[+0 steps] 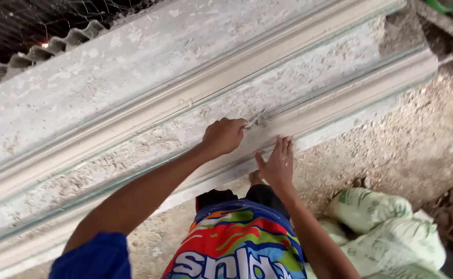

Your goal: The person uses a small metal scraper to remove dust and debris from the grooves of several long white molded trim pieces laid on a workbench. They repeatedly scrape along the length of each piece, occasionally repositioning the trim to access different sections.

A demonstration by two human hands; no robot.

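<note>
The left hand (224, 136) is clenched around a small metal scraper (255, 120), whose blade touches the rough middle band of the long plaster moulding (133, 111). The right hand (277, 163) lies flat and released, fingers spread, on the smooth lower edge of the moulding. To the right, past this edge, the dusty ground (417, 144) is open until the white sacks (386, 227) near the person's legs

Small metal blade (256, 119) against a long plaster moulding (195, 98)

The blade's thin grey tip is pressed to the rough, crumb-strewn middle band of the pale moulding — a ridged, dusty length laid slantwise, its smooth lower rail seen just below.
</note>
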